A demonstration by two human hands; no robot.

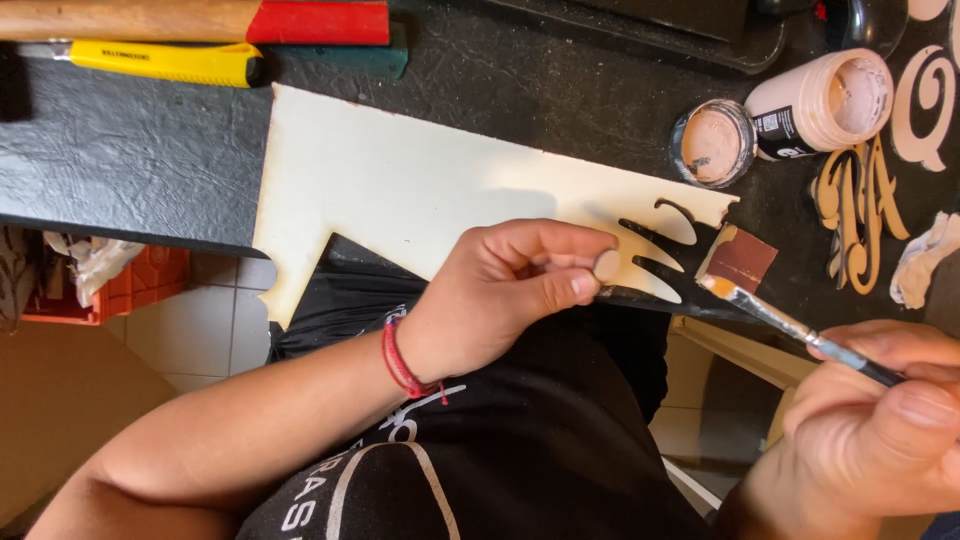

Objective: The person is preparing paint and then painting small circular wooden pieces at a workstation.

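From the head view, the left hand point(500, 300) pinches a small pale round piece point(606, 266) between thumb and fingertips, over the edge of a cream cut-out board point(400, 190) lying on the dark bench point(130, 150). The right hand point(880, 430) grips a thin paintbrush point(790, 325) — its pale-loaded tip sits just beside a brown sanding square point(742, 258). Further back stand an open jar of pinkish paint point(825, 100) and its lid point(712, 142) — wooden letters point(865, 200) lie near them.
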